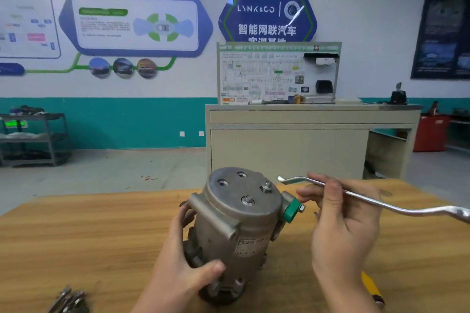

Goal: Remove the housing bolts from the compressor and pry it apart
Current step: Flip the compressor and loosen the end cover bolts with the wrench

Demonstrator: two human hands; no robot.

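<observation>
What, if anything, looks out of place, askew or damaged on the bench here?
Nothing stands out. The compressor stands on end on the wooden table, steadied by the left hand; its casing looks intact. The right hand holds the offset ring spanner clear of the housing bolts. Loose spanners lie near the table's front edge.

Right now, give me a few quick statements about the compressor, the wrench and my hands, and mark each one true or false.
1. The left hand grips the compressor body. True.
2. The right hand holds a screwdriver. False: it holds a wrench.
3. The wrench sits on a bolt. False: its end hangs in the air above the compressor.
4. The compressor stands on the wooden table. True.
5. A green cap is on the compressor's right side. True.
</observation>
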